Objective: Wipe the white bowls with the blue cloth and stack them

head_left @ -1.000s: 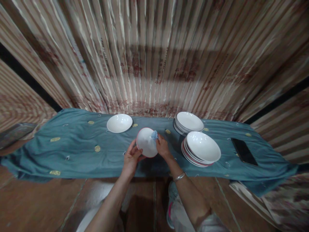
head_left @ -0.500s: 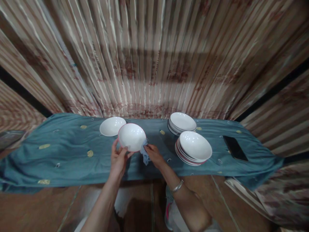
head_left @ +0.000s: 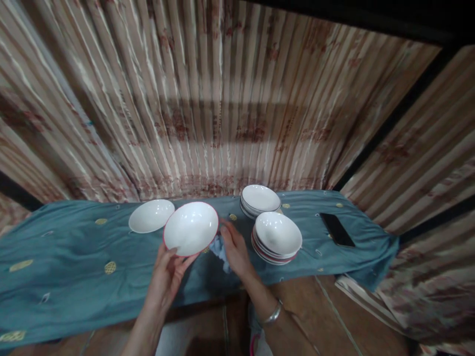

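Note:
My left hand [head_left: 168,272] grips a white bowl with a red rim [head_left: 191,228] by its lower edge, thumb on the inside. The bowl is held above the table, its inside tilted toward me. At the bowl's right edge, my right hand [head_left: 234,247] is closed on a crumpled light-blue cloth [head_left: 220,251], part of which hangs below the fingers. Behind and to the left, another white bowl [head_left: 151,216] lies on the tablecloth. To the right of my right hand stands a stack of white bowls [head_left: 277,235], some red-rimmed.
A second stack of white dishes with dark rims [head_left: 261,199] stands farther back. A black phone [head_left: 337,229] lies on the right of the teal tablecloth [head_left: 85,267]. Striped curtains [head_left: 208,99] hang behind the table, with dark frame bars at the sides.
The view has turned slightly, so the table's contents sit more to the left and lower. The held bowl appears larger and more tilted. My right hand stays with the cloth at its right rim.

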Available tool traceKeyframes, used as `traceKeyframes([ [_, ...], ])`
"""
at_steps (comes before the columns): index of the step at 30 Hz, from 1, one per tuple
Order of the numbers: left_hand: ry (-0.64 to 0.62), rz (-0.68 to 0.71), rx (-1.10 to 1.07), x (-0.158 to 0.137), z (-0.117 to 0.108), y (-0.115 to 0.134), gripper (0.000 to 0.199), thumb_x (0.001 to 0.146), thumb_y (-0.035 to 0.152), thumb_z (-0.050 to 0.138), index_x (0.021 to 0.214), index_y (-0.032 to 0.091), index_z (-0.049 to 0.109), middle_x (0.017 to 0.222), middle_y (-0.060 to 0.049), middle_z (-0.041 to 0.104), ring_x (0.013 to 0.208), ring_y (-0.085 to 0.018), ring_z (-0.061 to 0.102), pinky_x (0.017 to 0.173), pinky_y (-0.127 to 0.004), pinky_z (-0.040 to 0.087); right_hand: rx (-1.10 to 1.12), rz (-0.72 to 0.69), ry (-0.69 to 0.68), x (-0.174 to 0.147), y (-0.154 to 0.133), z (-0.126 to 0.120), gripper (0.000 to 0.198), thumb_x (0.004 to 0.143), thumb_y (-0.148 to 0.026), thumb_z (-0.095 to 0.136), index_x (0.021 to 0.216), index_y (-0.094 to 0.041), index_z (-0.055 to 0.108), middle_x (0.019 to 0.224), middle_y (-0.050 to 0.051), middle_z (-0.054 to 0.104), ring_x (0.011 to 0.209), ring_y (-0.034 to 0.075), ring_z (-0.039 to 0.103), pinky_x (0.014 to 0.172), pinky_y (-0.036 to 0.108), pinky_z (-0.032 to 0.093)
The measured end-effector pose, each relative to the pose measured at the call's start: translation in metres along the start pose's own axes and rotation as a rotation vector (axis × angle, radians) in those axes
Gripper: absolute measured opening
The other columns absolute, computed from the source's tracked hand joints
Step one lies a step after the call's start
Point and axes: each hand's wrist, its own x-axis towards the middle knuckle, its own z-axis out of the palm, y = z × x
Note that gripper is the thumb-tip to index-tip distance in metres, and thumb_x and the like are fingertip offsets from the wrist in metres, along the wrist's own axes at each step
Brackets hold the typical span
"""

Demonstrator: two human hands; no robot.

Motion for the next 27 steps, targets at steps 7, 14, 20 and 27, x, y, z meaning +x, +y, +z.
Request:
traceKeyframes([
  [7, -0.132, -0.062, -0.025, -0.022, 0.050, -0.012, 0.043, 0.065, 0.021, 0.067, 0.106, 0.028, 0.056, 0.112, 0.000, 0.065, 0.090, -0.022, 0.067, 0.084, -0.048, 0.055, -0.329, -0.127, 0.169, 0.000, -0.055, -0.067, 0.030, 0.084, -0.031, 0.051, 0.108, -0.021, 0.065, 0.089, 0.002, 0.071, 0.078, 0.017, 0.064, 0.076, 0.026, 0.047],
  [14, -0.328, -0.075, 0.036, -0.040, 0.108, -0.048, 0.044, 0.065, 0.028, 0.071, 0.104, 0.029, 0.050, 0.103, 0.002, 0.067, 0.093, -0.021, 0.066, 0.090, -0.047, 0.051, -0.622, -0.068, 0.435, -0.005, -0.060, -0.137, 0.029, 0.082, -0.031, 0.048, 0.097, -0.019, 0.070, 0.091, 0.006, 0.073, 0.082, 0.019, 0.066, 0.076, 0.026, 0.045],
  [20, -0.331, 0.167, 0.339, -0.028, 0.125, -0.089, 0.043, 0.067, 0.032, 0.074, 0.107, 0.027, 0.061, 0.131, -0.004, 0.057, 0.132, -0.027, 0.041, 0.108, -0.041, 0.034, -0.833, 0.058, 0.492, -0.010, -0.042, -0.180, 0.026, 0.081, -0.026, 0.050, 0.095, -0.021, 0.072, 0.090, 0.007, 0.074, 0.081, 0.020, 0.066, 0.069, 0.024, 0.041],
  [27, -0.442, 0.297, 0.605, -0.020, 0.126, -0.110, 0.045, 0.067, 0.036, 0.075, 0.109, 0.024, 0.066, 0.140, -0.009, 0.050, 0.143, -0.028, 0.019, 0.116, -0.043, 0.008, -0.985, 0.182, 0.395, -0.013, -0.015, -0.201, 0.023, 0.083, -0.026, 0.051, 0.089, -0.022, 0.073, 0.080, 0.009, 0.074, 0.072, 0.021, 0.066, 0.060, 0.025, 0.035],
])
